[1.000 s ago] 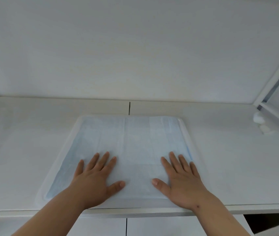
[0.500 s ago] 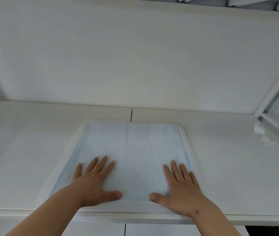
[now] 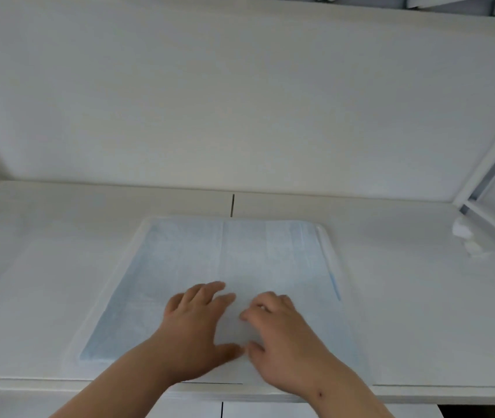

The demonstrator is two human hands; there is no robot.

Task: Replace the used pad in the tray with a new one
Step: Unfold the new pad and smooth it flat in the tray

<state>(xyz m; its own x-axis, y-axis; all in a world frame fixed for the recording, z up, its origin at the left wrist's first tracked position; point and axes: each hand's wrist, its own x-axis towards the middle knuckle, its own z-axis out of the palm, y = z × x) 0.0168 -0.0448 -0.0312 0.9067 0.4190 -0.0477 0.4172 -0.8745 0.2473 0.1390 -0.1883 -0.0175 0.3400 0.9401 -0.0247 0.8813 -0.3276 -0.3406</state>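
pale blue thin soft paper-like pad [image 3: 210, 267] flat in shallow white plastic tray [image 3: 335, 260], bench front edge. left hand [image 3: 193, 330], right hand [image 3: 282, 333] on pad: left fingers flat, ungripped; right fingers bent, grip unclear. light, floppy, tear-prone; lift by corners.

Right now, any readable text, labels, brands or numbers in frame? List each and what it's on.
None readable.
The pad in the tray: plain light blue with fold lines, no print visible.
The white countertop and back panel: blank.
The small white objects at the far right: too small and blurred to tell whether they carry any marking.
The left hand and right hand cover part of the pad's near middle; nothing can be checked there.
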